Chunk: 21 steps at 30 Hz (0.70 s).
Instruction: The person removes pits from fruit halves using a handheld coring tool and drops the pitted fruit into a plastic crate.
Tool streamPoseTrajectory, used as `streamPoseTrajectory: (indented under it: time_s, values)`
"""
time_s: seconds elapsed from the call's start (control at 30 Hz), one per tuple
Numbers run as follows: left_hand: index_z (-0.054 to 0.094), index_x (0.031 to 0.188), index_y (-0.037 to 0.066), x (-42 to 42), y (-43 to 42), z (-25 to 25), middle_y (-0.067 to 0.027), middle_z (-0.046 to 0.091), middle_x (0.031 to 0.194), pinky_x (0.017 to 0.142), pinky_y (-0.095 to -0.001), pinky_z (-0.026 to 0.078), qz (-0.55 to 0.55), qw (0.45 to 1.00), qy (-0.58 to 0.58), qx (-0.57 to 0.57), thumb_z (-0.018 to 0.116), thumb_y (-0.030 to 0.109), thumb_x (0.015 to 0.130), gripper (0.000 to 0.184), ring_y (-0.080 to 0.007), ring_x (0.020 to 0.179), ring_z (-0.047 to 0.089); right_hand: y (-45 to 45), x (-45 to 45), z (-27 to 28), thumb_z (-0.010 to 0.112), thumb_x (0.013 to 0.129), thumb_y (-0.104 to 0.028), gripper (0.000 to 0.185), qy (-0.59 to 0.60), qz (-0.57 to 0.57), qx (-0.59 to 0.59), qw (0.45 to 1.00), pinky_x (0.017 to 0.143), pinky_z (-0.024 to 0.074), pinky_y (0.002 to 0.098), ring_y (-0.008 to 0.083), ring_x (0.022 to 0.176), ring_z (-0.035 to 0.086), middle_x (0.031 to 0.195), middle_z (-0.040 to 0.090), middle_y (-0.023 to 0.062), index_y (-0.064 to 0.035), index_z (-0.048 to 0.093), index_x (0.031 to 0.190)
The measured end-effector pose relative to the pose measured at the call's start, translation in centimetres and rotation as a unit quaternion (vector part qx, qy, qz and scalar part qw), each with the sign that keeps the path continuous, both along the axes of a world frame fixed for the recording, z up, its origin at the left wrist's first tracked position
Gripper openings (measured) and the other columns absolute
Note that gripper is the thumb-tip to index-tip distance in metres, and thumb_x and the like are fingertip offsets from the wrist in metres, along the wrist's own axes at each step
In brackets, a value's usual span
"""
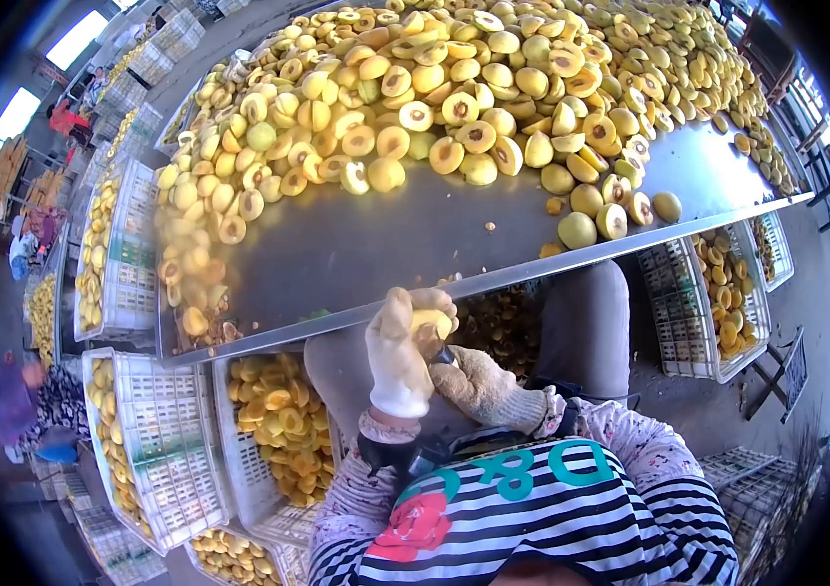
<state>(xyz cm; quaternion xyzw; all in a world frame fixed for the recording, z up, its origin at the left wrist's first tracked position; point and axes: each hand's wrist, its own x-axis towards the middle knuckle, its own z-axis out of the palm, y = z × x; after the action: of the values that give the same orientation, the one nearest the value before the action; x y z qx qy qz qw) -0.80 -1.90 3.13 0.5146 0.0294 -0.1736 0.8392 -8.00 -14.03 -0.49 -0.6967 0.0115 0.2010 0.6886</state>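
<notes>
In a pale glove, my left hand (400,356) is closed around a yellow halved fruit (432,320) at the table's front edge. My right hand (488,388), in a knitted glove, is closed on a small dark-ended tool (444,355) that touches the underside of the fruit. Most of the tool is hidden by the glove. Beyond my hands, a metal table (366,239) bears a large heap of halved yellow fruit (474,88), many with brown hollows.
Crates of fruit halves stand at the left (166,439), beside my left leg (283,420) and at the right (684,313). A folding stool (781,373) is at the right. Other people (20,405) are at the far left.
</notes>
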Motion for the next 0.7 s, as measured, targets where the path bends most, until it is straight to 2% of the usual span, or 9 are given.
streamPoseTrajectory:
  time_s: [0.17, 0.2, 0.23, 0.33, 0.37, 0.43, 0.47, 0.57, 0.7]
  values:
    - [0.071, 0.107, 0.0, 0.7, 1.4, 0.3, -0.0105, 0.072, 0.09, 0.076, -0.032, 0.059, -0.021, 0.999, -0.012, -0.022, 0.059, 0.037, 0.1, 0.04, -0.019, 0.079, 0.069, 0.8, 0.2, 0.4, 0.05, 0.098, -0.063, 0.063, 0.019, 0.038, 0.045, 0.998, 0.077, 0.0505, 0.0371, 0.0229, 0.084, 0.061, 0.09, 0.065, 0.0115, -0.0017, 0.061, 0.111]
    - [0.07, 0.116, 0.0, 1.1, 2.1, 0.0, -0.0105, 0.072, 0.087, 0.074, -0.031, 0.058, -0.054, 0.998, -0.031, -0.031, 0.059, 0.028, 0.1, 0.035, -0.0186, 0.079, 0.069, 0.8, 0.3, 0.6, 0.05, 0.097, -0.064, 0.065, 0.029, 0.052, 0.033, 0.998, 0.078, 0.0504, 0.0369, 0.0226, 0.085, 0.061, 0.09, 0.065, 0.0108, -0.002, 0.061, 0.111]
    - [0.069, 0.118, 0.0, 1.2, 2.3, -0.1, -0.0103, 0.072, 0.086, 0.074, -0.0307, 0.058, -0.056, 0.997, -0.028, -0.038, 0.058, 0.026, 0.101, 0.034, -0.0186, 0.078, 0.068, 1.0, 0.3, 0.7, 0.049, 0.097, -0.066, 0.067, 0.04, 0.065, 0.021, 0.997, 0.078, 0.0503, 0.0367, 0.0223, 0.085, 0.06, 0.09, 0.064, 0.0101, -0.0022, 0.061, 0.111]
    - [0.066, 0.124, -0.001, 1.4, 2.6, 0.3, -0.0101, 0.072, 0.08, 0.072, -0.0303, 0.056, -0.064, 0.996, -0.018, -0.06, 0.053, 0.015, 0.1, 0.032, -0.0185, 0.074, 0.068, 2.0, -0.1, 0.4, 0.046, 0.099, -0.064, 0.059, -0.031, 0.015, 0.013, 0.999, 0.063, 0.0482, 0.0328, 0.0179, 0.068, 0.055, 0.075, 0.058, 0.005, -0.0065, 0.058, 0.099]
    - [0.066, 0.125, -0.001, 1.6, 2.9, 0.2, -0.0102, 0.072, 0.08, 0.071, -0.0306, 0.056, -0.077, 0.995, -0.021, -0.052, 0.052, 0.014, 0.1, 0.032, -0.0189, 0.074, 0.068, 1.8, 0.1, 0.5, 0.047, 0.099, -0.064, 0.056, 0.05, 0.056, 0.107, 0.991, 0.057, 0.0442, 0.0307, 0.0154, 0.061, 0.05, 0.07, 0.053, 0.0023, -0.0087, 0.055, 0.095]
    - [0.065, 0.125, -0.002, 2.2, 3.6, -0.1, -0.0104, 0.072, 0.08, 0.07, -0.0312, 0.056, -0.107, 0.994, -0.022, -0.033, 0.052, 0.012, 0.099, 0.032, -0.0196, 0.073, 0.067, 0.9, 0.4, 0.9, 0.049, 0.099, -0.063, 0.052, 0.211, 0.132, 0.291, 0.924, 0.044, 0.036, 0.0263, 0.0103, 0.046, 0.039, 0.059, 0.042, -0.0032, -0.013, 0.048, 0.085]
    - [0.064, 0.126, -0.002, 2.2, 3.6, -0.3, -0.01, 0.071, 0.079, 0.069, -0.0314, 0.055, -0.125, 0.99, -0.019, -0.054, 0.051, 0.012, 0.1, 0.033, -0.0202, 0.073, 0.067, 0.6, 0.4, 1.6, 0.045, 0.099, -0.065, 0.053, 0.273, 0.136, 0.363, 0.88, 0.04, 0.0316, 0.0236, 0.0078, 0.042, 0.033, 0.057, 0.036, -0.0044, -0.0144, 0.045, 0.084]
    - [0.061, 0.129, -0.004, 2.3, 3.5, -0.4, -0.0089, 0.068, 0.077, 0.068, -0.0327, 0.055, -0.172, 0.976, 0.025, -0.13, 0.047, 0.013, 0.102, 0.035, -0.0223, 0.075, 0.066, 0.8, 0.1, -0.9, 0.047, 0.097, -0.067, 0.054, 0.322, 0.192, 0.571, 0.73, 0.04, 0.0285, 0.0217, 0.0053, 0.044, 0.032, 0.057, 0.035, -0.0052, -0.0148, 0.045, 0.084]
    - [0.054, 0.137, -0.003, 1.6, 3.0, 0.2, -0.0083, 0.064, 0.08, 0.072, -0.0393, 0.055, -0.183, 0.953, 0.144, -0.196, 0.04, 0.018, 0.105, 0.04, -0.0271, 0.078, 0.064, 0.2, 0.2, 0.0, 0.048, 0.099, -0.064, 0.052, 0.254, 0.227, 0.404, 0.849, 0.04, 0.0282, 0.0214, 0.0048, 0.045, 0.033, 0.058, 0.036, -0.0067, -0.0148, 0.047, 0.083]
